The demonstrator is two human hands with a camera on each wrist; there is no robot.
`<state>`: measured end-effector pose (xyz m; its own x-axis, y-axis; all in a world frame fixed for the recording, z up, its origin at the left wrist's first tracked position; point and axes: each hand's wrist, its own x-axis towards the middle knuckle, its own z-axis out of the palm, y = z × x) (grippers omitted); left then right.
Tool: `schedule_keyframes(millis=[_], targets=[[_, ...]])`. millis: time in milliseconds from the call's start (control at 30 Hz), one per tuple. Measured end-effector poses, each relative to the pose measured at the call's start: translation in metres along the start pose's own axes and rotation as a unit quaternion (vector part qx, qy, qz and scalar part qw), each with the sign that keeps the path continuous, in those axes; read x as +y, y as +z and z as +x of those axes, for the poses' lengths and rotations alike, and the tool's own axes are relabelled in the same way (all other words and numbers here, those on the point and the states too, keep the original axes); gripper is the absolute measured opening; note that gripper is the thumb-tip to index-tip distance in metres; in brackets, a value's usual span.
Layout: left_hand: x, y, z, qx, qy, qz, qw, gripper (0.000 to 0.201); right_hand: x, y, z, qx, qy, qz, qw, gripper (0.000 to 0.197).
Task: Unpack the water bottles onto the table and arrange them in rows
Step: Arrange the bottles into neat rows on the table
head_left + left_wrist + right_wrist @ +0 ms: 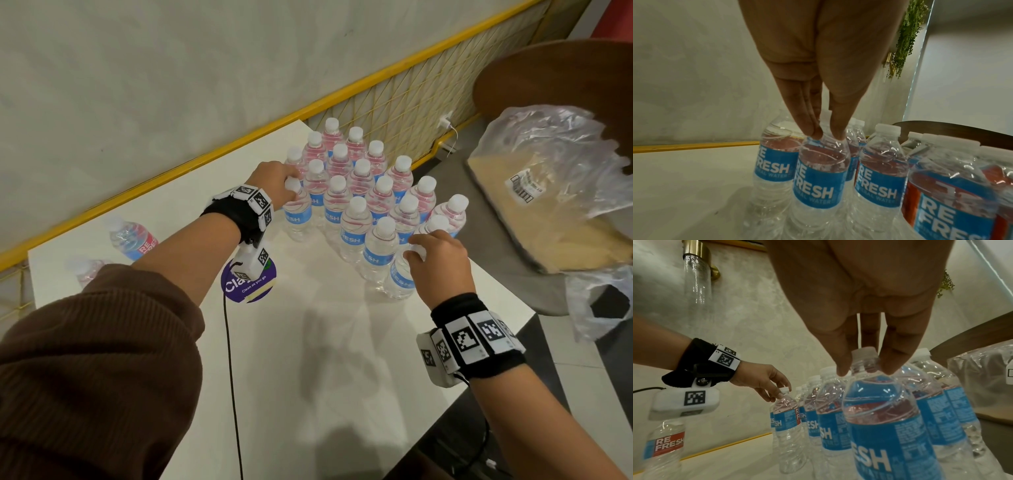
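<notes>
Several clear water bottles (356,192) with white caps and blue labels stand in slanted rows on the white table (308,359). My left hand (286,186) pinches the cap of the nearest bottle in the left-most row (298,216); the left wrist view shows the fingertips (813,131) closed on that bottle's neck (818,178). My right hand (416,251) pinches the cap of the front bottle (399,277) at the near right corner. In the right wrist view, thumb and fingers (888,366) clamp its neck (879,418). Both bottles stand upright on the table.
Two more bottles (132,238) (85,270) stand apart at the table's left end. A purple round sticker (241,289) lies under my left wrist. Behind runs a yellow rail (205,161). To the right, crumpled plastic wrap (548,185) lies on a chair beside a brown round table (555,75).
</notes>
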<state>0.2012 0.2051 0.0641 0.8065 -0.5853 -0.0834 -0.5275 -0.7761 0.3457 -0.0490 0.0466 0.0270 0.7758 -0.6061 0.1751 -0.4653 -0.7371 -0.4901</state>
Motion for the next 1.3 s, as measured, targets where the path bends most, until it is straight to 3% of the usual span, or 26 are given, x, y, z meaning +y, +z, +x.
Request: schedule_keyframes(millis=[167,267,367,467,600,733,800,933,1067,1300], targets=[[0.001,-0.002,-0.001,-0.006,0.009,0.009,1.000,0.040,-0.001,0.000,0.000,0.002,0.001,0.000,1.000,0.026],[0.000,-0.001,-0.006,-0.003,0.002,-0.013,1.000,0.049,-0.001,0.000,-0.001,0.001,0.003,0.003,1.000,0.027],[-0.009,-0.003,-0.017,0.018,-0.004,-0.049,0.999,0.061,0.001,-0.003,-0.001,-0.033,0.015,-0.004,0.999,0.030],[-0.035,-0.010,-0.042,0.053,-0.014,-0.036,0.998,0.056,-0.007,-0.005,-0.009,-0.024,0.001,0.007,1.000,0.041],[-0.093,-0.024,-0.088,0.088,-0.103,0.076,0.988,0.052,-0.038,0.002,-0.026,0.065,-0.114,0.071,0.989,0.042],[-0.158,-0.044,-0.118,0.033,-0.256,0.150,0.954,0.056,-0.073,0.021,-0.040,0.024,-0.164,0.110,0.980,0.039],[-0.179,-0.050,-0.125,-0.006,-0.278,0.158,0.947,0.049,-0.088,0.029,-0.049,-0.011,-0.177,0.110,0.978,0.038],[-0.197,-0.060,-0.125,-0.017,-0.258,0.129,0.957,0.053,-0.108,0.038,-0.065,-0.072,-0.210,0.107,0.969,0.041],[-0.193,-0.071,-0.120,-0.035,-0.242,0.145,0.959,0.039,-0.116,0.040,-0.080,-0.120,-0.210,0.106,0.965,0.044],[-0.111,-0.054,-0.140,-0.068,-0.098,0.075,0.990,0.024,-0.127,0.051,-0.093,-0.225,-0.140,0.118,0.957,0.064]])
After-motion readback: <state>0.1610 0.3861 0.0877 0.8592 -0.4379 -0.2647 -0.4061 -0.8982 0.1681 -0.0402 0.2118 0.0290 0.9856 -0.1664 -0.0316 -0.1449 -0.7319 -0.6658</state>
